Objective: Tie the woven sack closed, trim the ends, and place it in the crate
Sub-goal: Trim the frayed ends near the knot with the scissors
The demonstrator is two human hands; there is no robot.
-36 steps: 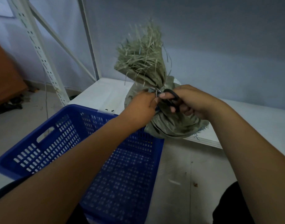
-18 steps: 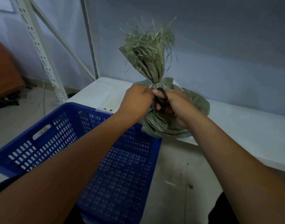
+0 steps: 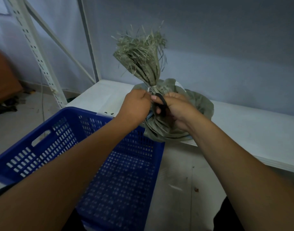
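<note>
A grey-green woven sack [image 3: 199,104] stands on the edge of a low white platform [image 3: 253,130]. Its gathered neck is bound with a pale tie [image 3: 149,88], and the frayed top [image 3: 141,52] fans out above. My left hand [image 3: 136,105] pinches the end of the tie at the neck. My right hand [image 3: 174,107] grips black-handled scissors [image 3: 161,103] pressed against the neck; the blades are hidden between my hands. An empty blue perforated crate [image 3: 63,140] sits on the floor to the lower left, touching the platform.
White slotted shelving uprights [image 3: 34,49] and braces rise at the back left against a blue-grey wall. A brown piece of furniture [image 3: 3,80] is at the far left. Grey floor with small debris [image 3: 196,190] lies between crate and platform.
The sack's frayed top has swung from leaning left to more upright. My right hand moved in closer to the neck with the scissors. Both hands stay at the tie.
</note>
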